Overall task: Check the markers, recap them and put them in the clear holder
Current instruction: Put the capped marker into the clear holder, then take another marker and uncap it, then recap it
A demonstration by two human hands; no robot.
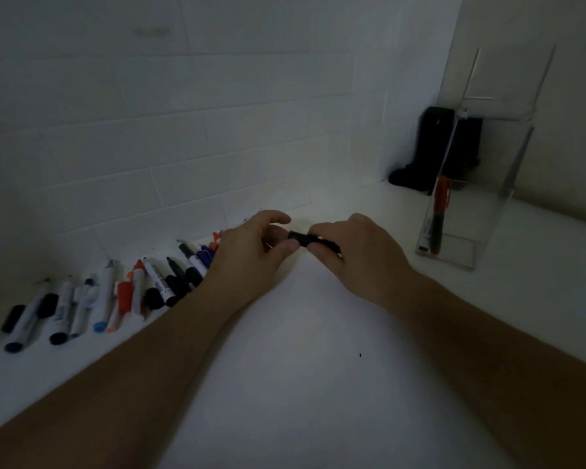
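— What stands in the far corner?
— A dark black object [433, 147], against the white tiled wall [183, 130].
— And underneath?
— A white countertop [301, 384], with one tiny dark speck [361, 355].

Two hands, left hand [251, 247] and right hand [349, 252], one black marker [310, 241] between them; one clear holder [481, 184] with one red marker [437, 218] inside; roughly a dozen loose markers [115, 292] in a row along the wall, exact count unclear in the dim light; one dark object [430, 147] in the corner
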